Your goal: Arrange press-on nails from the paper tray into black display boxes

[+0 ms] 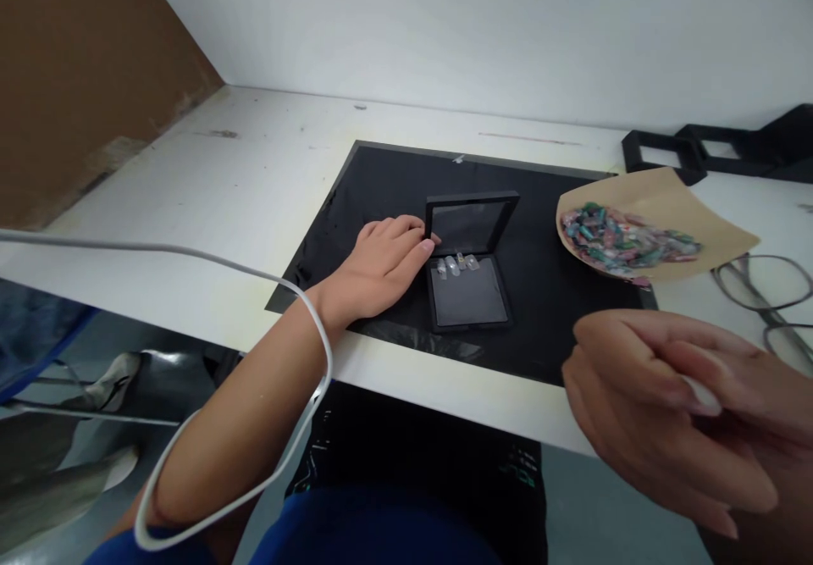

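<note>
Head view shows the left hand (381, 264) lying flat on a black mat (381, 184), fingers loosely spread, fingertips touching the left edge of a small black display case (468, 285). That case sits open at the mat's centre, lid raised toward twelve o'clock, with a few small clear pieces (456, 265) along the top of its grey tray. At four o'clock the right hand (666, 404), blurred and near the lens, pinches a small white object (702, 394). At two o'clock a brown paper sheet (666, 201) carries colourful beads (626, 239). Eyeglasses (762, 285) lie at three o'clock.
</note>
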`<state>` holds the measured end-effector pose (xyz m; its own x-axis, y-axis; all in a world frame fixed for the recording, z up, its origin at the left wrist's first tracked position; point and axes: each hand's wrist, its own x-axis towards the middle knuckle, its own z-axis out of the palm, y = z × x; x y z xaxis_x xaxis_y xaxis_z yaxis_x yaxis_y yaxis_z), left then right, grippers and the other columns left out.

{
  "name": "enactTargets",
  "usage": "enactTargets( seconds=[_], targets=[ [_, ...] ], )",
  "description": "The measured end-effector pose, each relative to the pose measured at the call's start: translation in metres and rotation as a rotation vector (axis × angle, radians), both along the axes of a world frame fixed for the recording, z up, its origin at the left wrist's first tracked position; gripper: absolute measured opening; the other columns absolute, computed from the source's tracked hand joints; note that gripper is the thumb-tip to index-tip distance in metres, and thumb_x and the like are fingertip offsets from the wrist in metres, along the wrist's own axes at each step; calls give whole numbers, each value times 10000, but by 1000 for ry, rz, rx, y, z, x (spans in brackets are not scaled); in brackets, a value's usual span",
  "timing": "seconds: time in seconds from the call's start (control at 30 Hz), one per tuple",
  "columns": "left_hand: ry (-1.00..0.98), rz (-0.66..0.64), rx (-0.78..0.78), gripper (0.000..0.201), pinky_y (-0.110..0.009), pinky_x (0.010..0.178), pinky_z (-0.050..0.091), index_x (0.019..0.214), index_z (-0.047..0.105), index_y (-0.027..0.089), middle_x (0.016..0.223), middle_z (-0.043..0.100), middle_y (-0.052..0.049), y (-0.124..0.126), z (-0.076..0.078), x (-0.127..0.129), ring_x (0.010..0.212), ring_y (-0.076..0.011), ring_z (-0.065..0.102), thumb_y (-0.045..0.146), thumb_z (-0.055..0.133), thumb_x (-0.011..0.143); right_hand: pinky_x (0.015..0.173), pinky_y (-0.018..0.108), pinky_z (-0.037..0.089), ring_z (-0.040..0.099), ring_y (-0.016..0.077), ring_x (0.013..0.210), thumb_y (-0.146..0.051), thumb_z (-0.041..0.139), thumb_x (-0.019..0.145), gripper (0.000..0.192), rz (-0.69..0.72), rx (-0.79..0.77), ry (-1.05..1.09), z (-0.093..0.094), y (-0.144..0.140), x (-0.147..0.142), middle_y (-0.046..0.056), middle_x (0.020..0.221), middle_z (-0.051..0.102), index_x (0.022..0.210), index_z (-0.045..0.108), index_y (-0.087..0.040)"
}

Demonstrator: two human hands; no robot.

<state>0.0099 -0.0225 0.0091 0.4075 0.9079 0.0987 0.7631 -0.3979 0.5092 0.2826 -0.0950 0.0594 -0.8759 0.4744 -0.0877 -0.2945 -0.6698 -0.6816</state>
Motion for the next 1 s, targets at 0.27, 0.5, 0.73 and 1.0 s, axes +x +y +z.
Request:
enactTargets(
  seconds=[0.27, 0.5, 0.73, 1.0],
  targets=[
    [9, 2, -4, 438, -430, 1138, 299, 1152, 653, 232, 1302, 611, -30, -1, 0, 1, 1243, -218, 539, 371, 244, 1080, 353, 196, 304, 241, 83, 308, -452, 403, 1061, 324, -103, -50, -27, -1, 8, -6, -97, 429, 331, 860, 578, -267],
    [21, 1, 10, 429, -445, 1118, 320, 1119, 647, 216, 1283, 614, -46, -1, 1, 2, 1215, -222, 556, 379, 253, 1075, 424, 195, 394, 326, 79, 380, -486, 529, 1017, 338, -139, 384, -610, -8, 27, -10, -94, 452, 392, 786, 527, -239],
    [40, -7, 9, 436, -465, 1107, 342, 1146, 647, 210, 1301, 612, -60, -2, 3, 2, 1218, -241, 555, 402, 263, 1071, 470, 228, 315, 419, 99, 530, -513, 491, 1001, 384, -142, 986, -1144, -28, 46, -19, -47, 618, 468, 771, 569, -217],
    [17, -12, 28, 453, -468, 1094, 358, 1155, 660, 208, 1288, 625, -56, -3, 1, 1, 1216, -246, 569, 408, 261, 1076, 464, 278, 272, 441, 130, 486, -442, 556, 951, 208, -203, 1193, -1489, -28, 46, -26, -67, 534, 492, 869, 601, -255]
  ],
)
